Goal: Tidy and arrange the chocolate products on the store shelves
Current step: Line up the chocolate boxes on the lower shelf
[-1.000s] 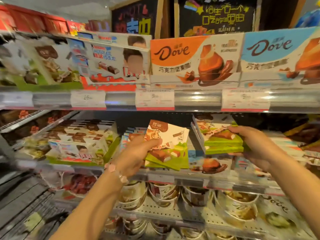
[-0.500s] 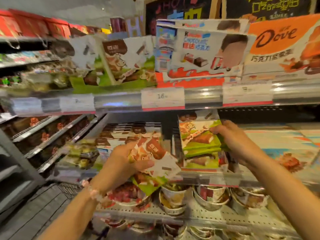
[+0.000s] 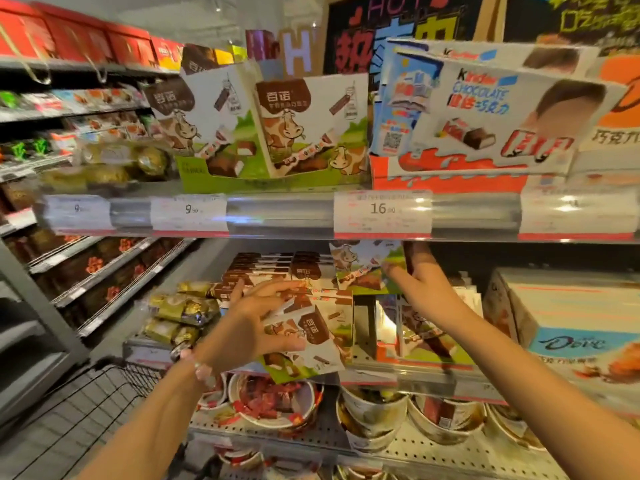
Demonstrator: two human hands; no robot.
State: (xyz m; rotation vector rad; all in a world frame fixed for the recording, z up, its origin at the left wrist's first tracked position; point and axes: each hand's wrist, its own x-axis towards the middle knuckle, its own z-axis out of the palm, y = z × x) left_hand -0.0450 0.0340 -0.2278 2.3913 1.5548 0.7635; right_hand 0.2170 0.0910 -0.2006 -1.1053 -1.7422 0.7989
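Left hand: the left hand gripped a cow-print chocolate box, thumb under its face, fingers spread over the top, at the middle shelf's front edge.
Right hand: the right hand pinched a second cow-print box, raised just beneath the upper shelf rail.
Neighbouring stock: a stack of matching boxes lay behind the left hand; Kinder Chocolate boxes stood above.
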